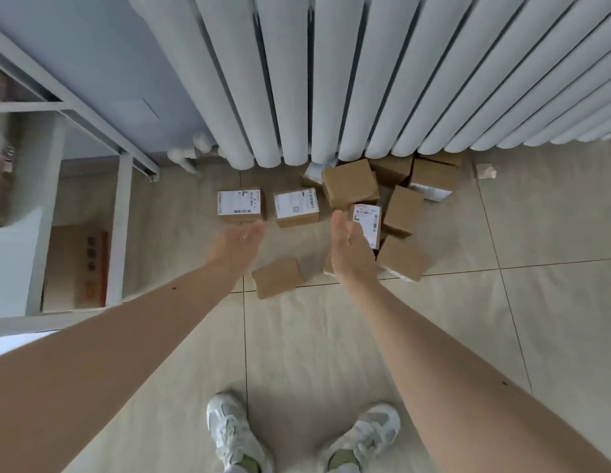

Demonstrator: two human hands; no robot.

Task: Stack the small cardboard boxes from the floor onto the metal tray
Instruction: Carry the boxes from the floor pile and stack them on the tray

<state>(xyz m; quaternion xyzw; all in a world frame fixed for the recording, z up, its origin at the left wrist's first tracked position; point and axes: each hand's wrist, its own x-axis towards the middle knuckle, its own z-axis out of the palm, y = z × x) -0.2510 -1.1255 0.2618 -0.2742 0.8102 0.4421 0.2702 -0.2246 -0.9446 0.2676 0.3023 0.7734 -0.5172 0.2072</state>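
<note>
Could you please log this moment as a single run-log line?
phase: reaching down | left hand: open, empty | right hand: open, empty | cardboard boxes: on tiled floor by radiator | metal tray: not visible

Bright, even, soft daylight; faint shadows under boxes (350, 182); hands slightly motion-blurred; radiator (331, 73) bowed by wide-angle distortion

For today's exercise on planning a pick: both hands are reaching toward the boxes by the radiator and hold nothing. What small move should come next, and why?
Probably lower both hands onto the labelled box that lies between them and close on its sides. The left hand and right hand are open and empty, palms turned inward, and that box sits apart from the heap of boxes, so lifting it should disturb nothing.
</note>
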